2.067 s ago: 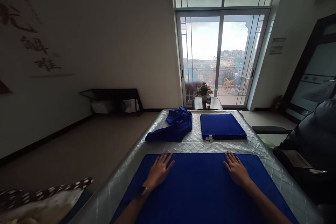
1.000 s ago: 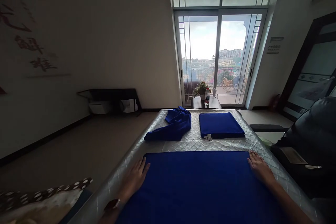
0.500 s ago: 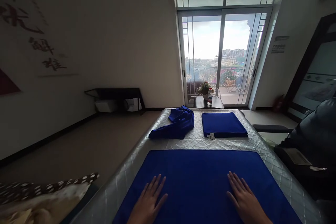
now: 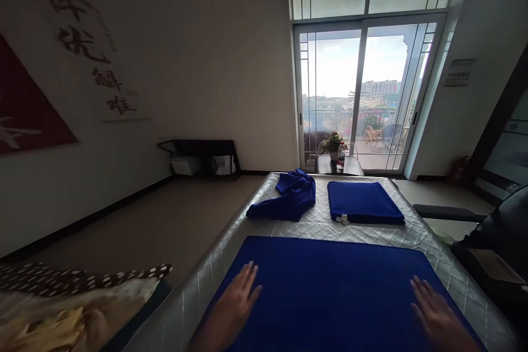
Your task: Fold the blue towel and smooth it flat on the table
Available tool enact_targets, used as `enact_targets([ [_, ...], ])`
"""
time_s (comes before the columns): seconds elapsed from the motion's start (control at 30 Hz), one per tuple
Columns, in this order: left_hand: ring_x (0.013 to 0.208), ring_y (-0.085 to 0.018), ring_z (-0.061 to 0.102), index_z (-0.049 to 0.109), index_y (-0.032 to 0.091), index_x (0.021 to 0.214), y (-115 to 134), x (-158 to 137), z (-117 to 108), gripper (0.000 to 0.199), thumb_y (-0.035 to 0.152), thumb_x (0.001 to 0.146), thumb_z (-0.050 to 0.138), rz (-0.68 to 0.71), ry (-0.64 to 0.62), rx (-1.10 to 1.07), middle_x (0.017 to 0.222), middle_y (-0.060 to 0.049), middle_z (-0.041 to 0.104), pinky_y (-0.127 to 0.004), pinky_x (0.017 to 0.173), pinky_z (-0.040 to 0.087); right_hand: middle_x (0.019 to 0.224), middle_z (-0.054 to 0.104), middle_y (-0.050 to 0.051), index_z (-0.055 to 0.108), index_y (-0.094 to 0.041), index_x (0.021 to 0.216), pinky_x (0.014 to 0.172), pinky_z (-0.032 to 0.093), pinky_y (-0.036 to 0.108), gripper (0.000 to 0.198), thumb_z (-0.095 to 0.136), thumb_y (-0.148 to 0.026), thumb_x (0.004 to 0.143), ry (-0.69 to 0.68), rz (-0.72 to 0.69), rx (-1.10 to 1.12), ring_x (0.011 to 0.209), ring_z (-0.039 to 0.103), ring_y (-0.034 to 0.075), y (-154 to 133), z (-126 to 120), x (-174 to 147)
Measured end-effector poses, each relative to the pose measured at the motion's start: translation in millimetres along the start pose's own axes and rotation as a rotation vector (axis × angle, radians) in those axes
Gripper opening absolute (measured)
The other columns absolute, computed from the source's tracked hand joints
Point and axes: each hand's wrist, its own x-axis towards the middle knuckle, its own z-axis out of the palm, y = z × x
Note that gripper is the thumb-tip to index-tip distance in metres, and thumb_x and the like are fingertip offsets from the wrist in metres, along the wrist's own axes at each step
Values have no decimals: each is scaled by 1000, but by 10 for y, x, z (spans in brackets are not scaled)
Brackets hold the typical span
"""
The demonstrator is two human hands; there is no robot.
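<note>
A dark blue cloth (image 4: 330,286) lies spread flat before me on a silver quilted table cover (image 4: 280,228). My left hand (image 4: 233,300) rests at the left part of this cloth, fingers stretched out and thumb apart. Over toward its right edge lies my right hand (image 4: 435,308), fingers extended, somewhat blurred. Neither hand holds anything. Beyond the cloth, a crumpled blue cloth (image 4: 291,198) lies at the far left, and a folded blue cloth stack (image 4: 365,202) with small white tags sits at the far right.
A small table (image 4: 348,165) with a potted plant (image 4: 333,143) and a bottle (image 4: 340,157) stands past the far end. A dark chair (image 4: 495,231) is on the right. Polka-dot fabric and beige cloth (image 4: 82,313) lie at lower left. Behind is a glass sliding door (image 4: 363,93).
My right hand has slid right across the cloth toward its right edge. My left hand stays near the left side, turned slightly. The view has swung a little to the left.
</note>
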Motion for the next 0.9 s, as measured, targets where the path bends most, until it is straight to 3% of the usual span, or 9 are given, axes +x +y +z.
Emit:
enact_targets([
  [0.1,154,-24,34,42,24,158,1064,538,-128,60,54,108,27,304,-66,-105,167,-5,38,-45,126,34,166,36,4,45,-22,157,128,28,44,64,20,-43,102,-133,-229,70,155,28,22,-1086,-119,525],
  [0.17,155,-22,34,46,22,156,1606,849,-33,59,52,110,26,389,-67,-163,166,-7,40,-43,127,31,166,36,5,42,-17,158,129,26,43,63,21,-41,104,-214,-304,105,156,28,22,-1695,-134,807],
  [0.3,156,-22,31,45,18,156,2015,1187,328,61,49,111,20,360,-43,-198,165,-9,42,-44,129,27,167,34,8,40,-13,158,129,23,43,62,22,-33,103,-323,-286,100,156,27,22,-2205,23,1088],
  [0.37,156,-24,30,43,17,157,1905,1217,430,64,53,110,20,324,-51,-183,165,-10,41,-47,129,26,168,32,6,39,-15,159,129,21,43,63,21,-39,104,-308,-242,115,157,24,21,-2121,134,1108],
  [0.47,157,-25,28,41,19,159,1432,1187,396,68,60,108,22,273,-66,-129,167,-9,38,-49,129,25,168,33,6,38,-15,160,129,19,43,68,20,-49,104,-275,-187,124,158,23,21,-1676,252,1082],
  [0.6,157,-27,27,37,20,161,466,1130,187,69,60,107,23,54,-71,-22,168,-10,34,-50,128,25,167,35,8,44,-18,157,128,21,47,69,20,-46,99,-214,-61,42,157,25,23,-607,361,1042],
  [0.73,157,-28,28,34,19,162,-312,1010,53,66,55,108,24,-113,-41,7,170,-11,31,-52,126,29,161,45,17,73,-22,132,123,26,53,66,23,-42,93,-133,-58,-67,153,33,29,511,483,1020],
  [0.83,156,-28,30,35,17,161,-493,975,9,67,55,107,25,-119,-53,16,169,-13,32,-50,125,30,158,47,20,72,-20,133,121,32,52,66,26,-41,90,-120,-14,-48,150,38,28,865,444,1028],
  [0.9,156,-29,30,41,12,159,-404,1028,-13,70,57,107,26,-120,-43,56,166,-15,37,-51,127,27,158,48,22,68,-15,137,120,35,50,68,25,-37,90,-125,68,-49,149,41,29,752,326,1055],
])
